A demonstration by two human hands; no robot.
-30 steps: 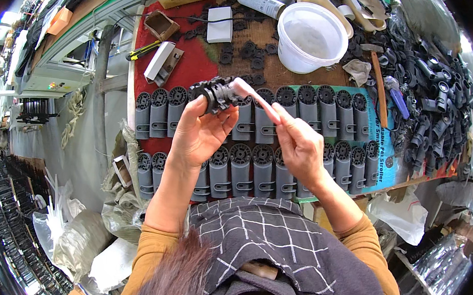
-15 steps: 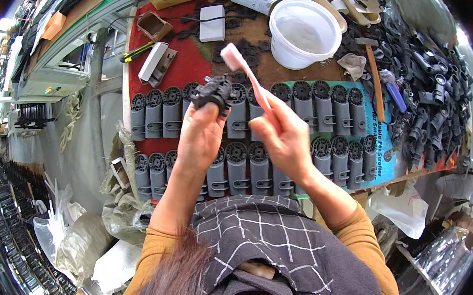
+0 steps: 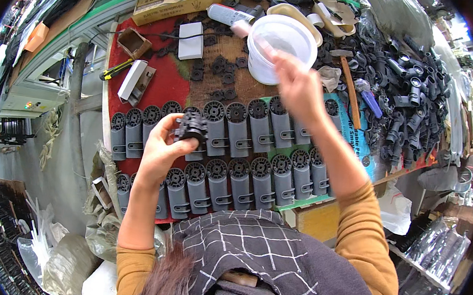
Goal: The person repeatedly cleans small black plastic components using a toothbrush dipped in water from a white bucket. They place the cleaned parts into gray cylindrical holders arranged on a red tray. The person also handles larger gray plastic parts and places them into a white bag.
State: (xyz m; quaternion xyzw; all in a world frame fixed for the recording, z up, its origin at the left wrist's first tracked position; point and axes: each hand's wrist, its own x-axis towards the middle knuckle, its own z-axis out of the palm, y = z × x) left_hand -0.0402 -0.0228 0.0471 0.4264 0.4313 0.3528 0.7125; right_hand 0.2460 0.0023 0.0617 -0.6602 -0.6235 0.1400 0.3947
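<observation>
In my left hand (image 3: pixel 159 154) is a black, toothed plastic part (image 3: pixel 193 127), pinched between thumb and fingers above the rows of grey plastic tubes (image 3: pixel 239 190). The tubes stand in two rows, each with a round black spoked top. My right hand (image 3: pixel 299 88), slightly smeared by motion, grips a pink toothbrush (image 3: pixel 262 45). Its head points to the far left, across the near left rim of a round white bucket (image 3: pixel 262 69). Whether the bristles touch the bucket, I cannot tell. Some whitish stuff shows inside the bucket.
Loose small black parts (image 3: pixel 220 66) lie beyond the tubes. At right are a wooden-handled hammer (image 3: pixel 350 93), a purple-handled tool (image 3: pixel 371 105) and a heap of black fittings (image 3: pixel 406 101). A spray can (image 3: pixel 226 14), white box (image 3: pixel 190 40) and yellow cutter (image 3: pixel 117 69) lie farther left.
My right hand has carried the toothbrush away from the black part, up and right to the bucket. My left hand has dropped lower and left with the part. The whole view has shifted somewhat.
</observation>
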